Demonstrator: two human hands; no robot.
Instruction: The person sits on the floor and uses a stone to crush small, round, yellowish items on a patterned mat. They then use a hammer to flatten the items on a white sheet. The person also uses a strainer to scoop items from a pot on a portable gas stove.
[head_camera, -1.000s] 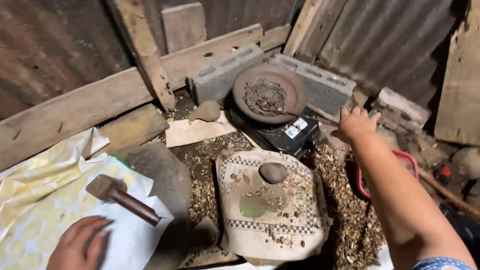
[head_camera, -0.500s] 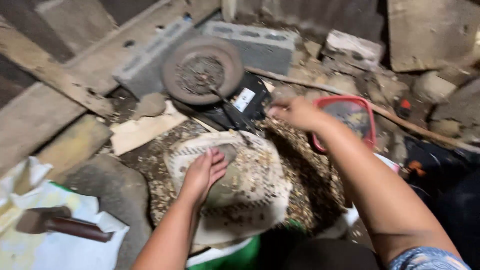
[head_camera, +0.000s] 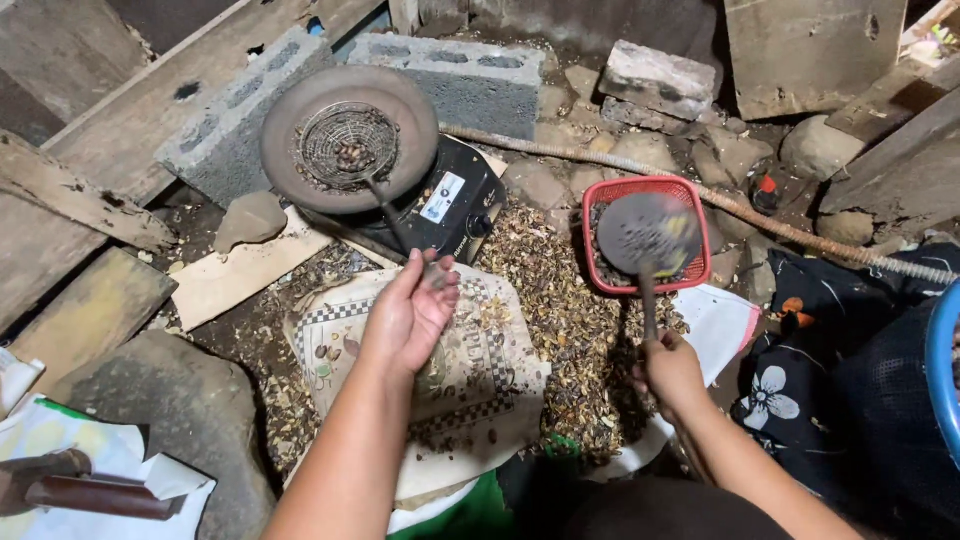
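A flat round ladle (head_camera: 650, 232) is gripped by its handle in the right hand (head_camera: 668, 370) over the red basket (head_camera: 690, 195) — the left hand (head_camera: 408, 315), cupped and holding nothing clearly seen, is raised above the shell-strewn patterned cloth (head_camera: 470, 380).

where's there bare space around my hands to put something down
Bare spots: the pale board between the grey stone and the patterned sack, and the white cloth beside the red basket. Shells crowd the ground between both hands.

Left hand (head_camera: 408, 312) cupped palm-up, right hand (head_camera: 668, 368) fisted, fingers curled
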